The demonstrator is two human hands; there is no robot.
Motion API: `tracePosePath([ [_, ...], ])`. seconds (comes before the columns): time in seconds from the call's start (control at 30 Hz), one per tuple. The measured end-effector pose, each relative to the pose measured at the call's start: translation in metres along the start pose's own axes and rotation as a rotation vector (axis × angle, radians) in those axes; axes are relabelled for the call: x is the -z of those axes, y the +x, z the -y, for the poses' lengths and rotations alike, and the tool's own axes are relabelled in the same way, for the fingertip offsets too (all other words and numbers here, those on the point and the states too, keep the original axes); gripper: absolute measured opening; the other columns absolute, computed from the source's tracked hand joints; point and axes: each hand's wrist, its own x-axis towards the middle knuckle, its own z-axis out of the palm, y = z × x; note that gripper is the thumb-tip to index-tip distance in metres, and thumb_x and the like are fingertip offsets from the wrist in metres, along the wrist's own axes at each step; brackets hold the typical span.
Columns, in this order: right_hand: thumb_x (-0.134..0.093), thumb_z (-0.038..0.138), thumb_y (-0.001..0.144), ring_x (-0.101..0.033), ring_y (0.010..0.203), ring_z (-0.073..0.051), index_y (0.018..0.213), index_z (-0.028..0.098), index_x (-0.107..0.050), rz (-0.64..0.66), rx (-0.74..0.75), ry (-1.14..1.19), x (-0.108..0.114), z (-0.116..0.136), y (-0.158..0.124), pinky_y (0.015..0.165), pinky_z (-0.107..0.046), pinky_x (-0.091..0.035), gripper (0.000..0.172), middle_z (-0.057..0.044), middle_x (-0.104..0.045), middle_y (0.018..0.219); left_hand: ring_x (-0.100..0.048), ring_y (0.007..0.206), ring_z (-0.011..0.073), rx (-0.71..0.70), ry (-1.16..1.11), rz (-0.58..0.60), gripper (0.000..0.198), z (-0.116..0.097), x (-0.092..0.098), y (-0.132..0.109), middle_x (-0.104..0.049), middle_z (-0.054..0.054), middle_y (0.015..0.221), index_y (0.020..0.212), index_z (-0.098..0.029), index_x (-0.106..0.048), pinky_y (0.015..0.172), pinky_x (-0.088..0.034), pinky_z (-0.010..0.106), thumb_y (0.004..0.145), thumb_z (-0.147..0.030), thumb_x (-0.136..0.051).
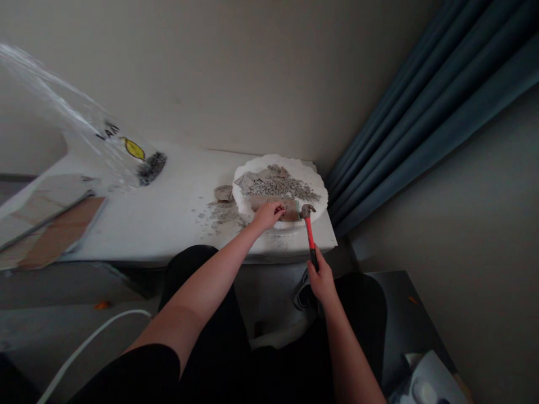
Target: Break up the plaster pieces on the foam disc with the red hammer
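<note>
My right hand [322,280] grips the black-and-red handle of a claw hammer [310,233], with its steel head [307,211] raised just at the right end of a brown tile piece [275,207]. My left hand [267,216] holds that piece down on a white foam slab [309,182]. Grey crushed rubble [275,184] lies heaped on the foam behind the tile. A loose grey chunk [224,193] and scattered dust [219,214] lie on the white tabletop [160,219], left of the foam.
A clear plastic bag [84,118] with a yellow label lies at the table's left end, above wood-patterned panels [56,233]. A blue curtain [421,112] hangs to the right. My black-clad knees lie below the table, and a white cable [90,345] runs across the floor.
</note>
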Motion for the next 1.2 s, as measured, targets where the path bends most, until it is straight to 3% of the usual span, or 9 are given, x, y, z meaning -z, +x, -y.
tracePosePath([
  [0.53,-0.050,0.031,0.091,-0.057,0.125,-0.028,0.148,0.011,-0.042,0.012,0.013,0.009,0.004,0.003,0.002,0.106,-0.044,-0.043,0.061,-0.015,-0.065,0.129,-0.063,0.072,0.0178,-0.079,0.111,-0.021,0.019,-0.002,0.000,-0.005,-0.071,0.004,0.080,0.087,-0.019,-0.069,0.070,-0.046,0.029,0.089,-0.032,-0.055],
  [0.67,-0.050,0.032,0.092,-0.055,0.128,-0.027,0.148,0.014,-0.043,0.019,0.027,0.027,0.013,0.018,0.003,0.109,-0.044,-0.040,0.060,-0.013,-0.061,0.135,-0.063,0.075,0.0188,-0.083,0.143,-0.024,0.020,-0.006,0.000,-0.007,-0.071,0.005,0.083,0.090,-0.020,-0.070,0.074,-0.047,0.031,0.090,-0.032,-0.054],
  [0.97,-0.050,0.033,0.094,-0.043,0.138,-0.024,0.150,0.019,-0.041,0.075,0.126,0.116,0.030,0.075,-0.004,0.116,-0.042,-0.032,0.059,-0.007,-0.050,0.147,-0.064,0.082,0.0203,-0.108,0.127,-0.025,0.023,-0.004,-0.003,-0.007,-0.069,0.009,0.090,0.093,-0.015,-0.069,0.079,-0.049,0.033,0.091,-0.032,-0.053],
  [1.2,-0.050,0.031,0.094,-0.046,0.136,-0.026,0.150,0.019,-0.041,0.104,0.140,0.091,0.016,0.073,-0.002,0.114,-0.044,-0.035,0.058,-0.010,-0.054,0.143,-0.062,0.106,0.0213,-0.190,0.063,-0.109,0.015,0.002,-0.008,-0.008,-0.060,0.013,0.121,0.084,-0.015,-0.065,0.094,-0.050,0.035,0.088,-0.026,-0.055],
])
